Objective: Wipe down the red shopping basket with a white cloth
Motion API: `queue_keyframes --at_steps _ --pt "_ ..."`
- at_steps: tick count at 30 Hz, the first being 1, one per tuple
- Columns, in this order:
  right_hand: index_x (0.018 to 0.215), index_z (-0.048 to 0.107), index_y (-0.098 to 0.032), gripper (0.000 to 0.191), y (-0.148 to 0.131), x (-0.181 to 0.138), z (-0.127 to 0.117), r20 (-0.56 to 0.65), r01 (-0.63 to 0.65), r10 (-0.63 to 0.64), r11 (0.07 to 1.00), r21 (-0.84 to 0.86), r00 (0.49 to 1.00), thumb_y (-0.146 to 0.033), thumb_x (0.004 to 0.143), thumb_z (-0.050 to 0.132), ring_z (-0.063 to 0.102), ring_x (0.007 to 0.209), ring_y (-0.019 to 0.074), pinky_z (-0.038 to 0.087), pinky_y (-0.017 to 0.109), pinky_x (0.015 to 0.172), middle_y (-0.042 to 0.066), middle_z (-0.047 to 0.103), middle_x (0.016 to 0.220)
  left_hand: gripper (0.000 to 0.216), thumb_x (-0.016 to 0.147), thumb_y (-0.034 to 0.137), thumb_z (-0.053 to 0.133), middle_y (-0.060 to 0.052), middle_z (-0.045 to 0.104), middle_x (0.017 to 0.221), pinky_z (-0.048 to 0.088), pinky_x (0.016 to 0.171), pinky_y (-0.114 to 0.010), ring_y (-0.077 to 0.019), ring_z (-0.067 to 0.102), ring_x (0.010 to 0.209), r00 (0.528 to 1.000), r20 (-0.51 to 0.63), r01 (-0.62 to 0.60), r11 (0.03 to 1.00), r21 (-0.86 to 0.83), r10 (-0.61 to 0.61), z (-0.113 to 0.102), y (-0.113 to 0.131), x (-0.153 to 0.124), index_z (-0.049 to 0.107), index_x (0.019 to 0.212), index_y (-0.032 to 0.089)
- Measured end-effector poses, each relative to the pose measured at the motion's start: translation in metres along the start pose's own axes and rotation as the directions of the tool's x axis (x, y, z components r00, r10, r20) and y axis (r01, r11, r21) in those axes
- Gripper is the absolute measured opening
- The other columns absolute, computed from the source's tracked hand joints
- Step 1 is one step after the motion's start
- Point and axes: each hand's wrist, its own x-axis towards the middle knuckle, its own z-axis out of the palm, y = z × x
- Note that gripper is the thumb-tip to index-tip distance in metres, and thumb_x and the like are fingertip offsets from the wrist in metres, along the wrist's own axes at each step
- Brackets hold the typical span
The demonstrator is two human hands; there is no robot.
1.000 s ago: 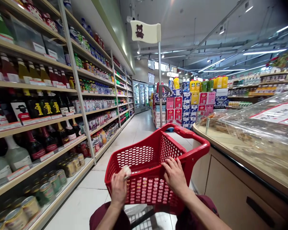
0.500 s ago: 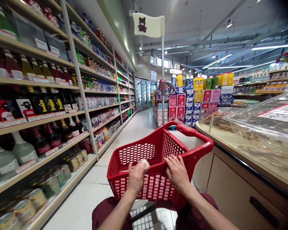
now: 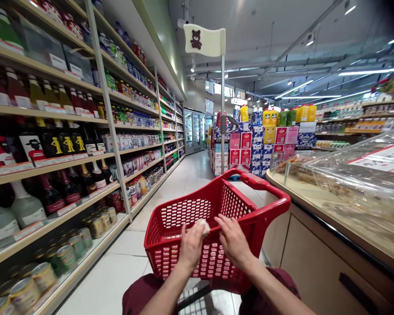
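A red plastic shopping basket (image 3: 184,214) on a cart stands right in front of me in a supermarket aisle. My left hand (image 3: 191,246) rests on its near rim, closed around a small white wad (image 3: 203,226) that looks like cloth or tissue. My right hand (image 3: 232,239) lies on the same rim just to the right, fingers curled over the edge and nearly touching the wad. A pole (image 3: 222,113) with a white flag bearing a bear (image 3: 204,41) rises from the cart's far side.
Shelves of bottles and cans (image 3: 52,144) run along the left. A counter with clear covers (image 3: 348,188) borders the right. Stacked boxes and juice bottles (image 3: 262,140) stand ahead, fridges (image 3: 193,130) at the aisle's end. The tiled floor (image 3: 184,175) runs between.
My left hand with the white wad has slid right along the basket rim, from its left corner to beside my right hand. My right hand has shifted slightly left.
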Motion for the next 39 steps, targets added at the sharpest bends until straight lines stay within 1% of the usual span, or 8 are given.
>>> queue_keyframes --at_steps 3,9,13,19,23,26,33,39 --pt "0.121 0.047 -0.020 0.041 -0.020 0.011 0.013 0.061 0.023 -0.024 1.000 0.019 0.998 -0.019 0.082 0.035 0.043 0.115 0.0197 0.034 0.039 0.094 0.010 0.050 0.125 0.044 0.084 0.014 0.033 -0.011 0.058 0.115 0.024 0.101 -0.045 -0.0175 0.055 0.103 0.999 0.026 -0.025 0.998 -0.051 0.026 0.014 0.028 0.018 0.035 0.128 0.016" --pt "0.101 0.057 -0.027 0.021 -0.044 0.023 0.042 0.234 0.043 -0.034 0.999 -0.034 0.972 -0.027 0.082 0.047 0.054 0.091 0.0181 0.034 0.041 0.092 0.003 0.062 0.093 0.057 0.077 0.031 0.050 -0.013 0.046 0.129 0.019 0.102 -0.051 -0.0257 0.041 0.119 0.992 0.125 -0.045 0.993 0.112 0.031 -0.012 -0.021 -0.017 0.034 0.129 0.016" --pt "0.096 0.060 -0.028 0.021 0.007 0.015 0.023 0.163 0.179 -0.165 0.981 -0.074 0.973 -0.020 0.083 0.046 0.052 0.099 0.0154 0.030 0.038 0.097 0.001 0.060 0.108 0.042 0.080 0.033 0.048 -0.011 0.052 0.123 0.021 0.102 -0.052 -0.0258 0.046 0.115 0.995 0.104 -0.024 0.990 0.138 0.010 -0.014 -0.027 -0.018 0.047 0.119 0.020" --pt "0.104 0.060 -0.025 0.032 0.117 0.000 -0.049 0.052 0.134 -0.126 0.973 -0.189 0.991 -0.013 0.085 0.038 0.040 0.119 0.0197 0.031 0.042 0.099 0.003 0.051 0.124 0.034 0.083 0.034 0.042 -0.010 0.053 0.122 0.025 0.100 -0.050 -0.0244 0.047 0.113 0.993 0.113 0.006 0.992 0.123 -0.020 -0.010 -0.024 -0.012 0.054 0.112 0.020" --pt "0.101 0.062 -0.019 0.034 0.101 -0.003 -0.041 -0.104 0.071 -0.089 0.984 -0.161 0.991 -0.012 0.086 0.032 0.037 0.121 0.0196 0.036 0.042 0.096 0.008 0.053 0.121 0.033 0.085 0.032 0.038 -0.008 0.056 0.119 0.026 0.099 -0.052 -0.0238 0.050 0.111 0.993 0.105 0.040 0.993 0.114 -0.053 -0.009 -0.026 -0.012 0.056 0.109 0.021" --pt "0.106 0.060 -0.021 0.032 0.088 0.002 -0.033 -0.072 0.164 -0.173 0.981 -0.107 0.982 -0.015 0.086 0.035 0.039 0.120 0.0167 0.038 0.037 0.096 0.005 0.054 0.121 0.033 0.085 0.032 0.036 -0.008 0.059 0.115 0.028 0.097 -0.054 -0.0243 0.052 0.108 0.991 0.109 0.058 0.991 0.121 -0.071 -0.007 -0.028 -0.009 0.058 0.107 0.021" --pt "0.097 0.064 -0.018 0.034 0.152 0.013 -0.073 -0.336 -0.136 0.103 0.988 -0.077 0.936 -0.018 0.086 0.032 0.049 0.109 0.0205 0.041 0.042 0.092 0.011 0.058 0.113 0.032 0.087 0.028 0.033 -0.004 0.066 0.103 0.030 0.097 -0.050 -0.0200 0.057 0.099 0.967 0.207 0.137 0.988 0.068 -0.148 -0.009 -0.022 0.007 0.062 0.099 0.023" --pt "0.102 0.061 -0.026 0.028 0.132 0.020 -0.044 -0.097 0.146 -0.140 0.988 0.059 0.985 -0.022 0.086 0.039 0.049 0.111 0.0184 0.039 0.041 0.094 0.003 0.059 0.113 0.032 0.087 0.029 0.032 -0.004 0.064 0.106 0.027 0.100 -0.048 -0.0198 0.056 0.103 0.927 0.320 0.189 0.980 0.055 -0.196 -0.017 -0.015 0.017 0.061 0.100 0.023"
